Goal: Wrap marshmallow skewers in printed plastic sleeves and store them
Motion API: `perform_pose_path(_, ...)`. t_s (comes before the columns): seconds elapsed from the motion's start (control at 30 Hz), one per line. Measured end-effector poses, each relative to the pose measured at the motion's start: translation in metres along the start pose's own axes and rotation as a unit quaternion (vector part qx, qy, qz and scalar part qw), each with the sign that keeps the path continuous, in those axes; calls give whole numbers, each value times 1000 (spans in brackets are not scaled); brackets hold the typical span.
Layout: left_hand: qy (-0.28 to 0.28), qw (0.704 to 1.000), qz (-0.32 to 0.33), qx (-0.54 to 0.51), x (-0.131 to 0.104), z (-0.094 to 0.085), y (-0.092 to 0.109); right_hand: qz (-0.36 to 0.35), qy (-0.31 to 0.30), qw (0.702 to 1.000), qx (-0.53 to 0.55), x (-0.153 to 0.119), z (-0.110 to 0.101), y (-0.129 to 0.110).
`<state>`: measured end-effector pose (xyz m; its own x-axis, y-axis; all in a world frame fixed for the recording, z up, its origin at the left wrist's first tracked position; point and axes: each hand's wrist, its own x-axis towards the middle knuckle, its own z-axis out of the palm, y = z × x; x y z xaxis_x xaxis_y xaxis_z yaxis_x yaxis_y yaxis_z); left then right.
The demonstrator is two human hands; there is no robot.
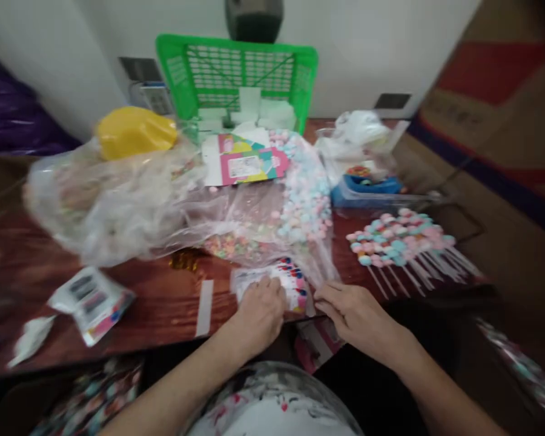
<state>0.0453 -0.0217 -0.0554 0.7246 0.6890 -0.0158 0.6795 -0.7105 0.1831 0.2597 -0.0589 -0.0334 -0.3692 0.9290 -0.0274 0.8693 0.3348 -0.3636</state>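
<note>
My left hand [262, 312] is closed, its fingers curled down on a clear packet [295, 284] with a white card and red and blue dots, near the table's front edge. To the right of that packet, my right hand [352, 312] is closed, thumb and fingers pinched at the packet's right side; what is between them is too small to make out. Behind both hands lies a large clear bag [304, 188] of pink and blue balls. A colourful card package [254, 165] rests on top of it.
Sticks with pink and blue balls [402, 236] lie at the right, near a blue tray [367, 192]. A green basket [236, 51] stands at the back. Large plastic bags [131, 200], a yellow item [136, 132] and a white packet [88, 300] occupy the left.
</note>
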Motion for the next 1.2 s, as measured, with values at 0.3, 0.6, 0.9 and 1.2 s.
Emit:
perform_pose_path(0.3, -40, 991, 33, 121, 21, 11, -7, 307, 23, 936, -167, -43, -28, 93)
perform_pose_path(0.6, 142, 989, 22, 17, 20, 22, -30, 329, -59, 921, -200, -9, -15, 109)
perform_pose_path(0.9, 97, 993, -6, 61, 6, 25, -21, 353, -33, 894, -274, -22, -76, 107)
perform_pose_path(1.2, 194, 980, 7, -37, 2, 35, -27, 310, -62, 898, -306, -3, -127, 121)
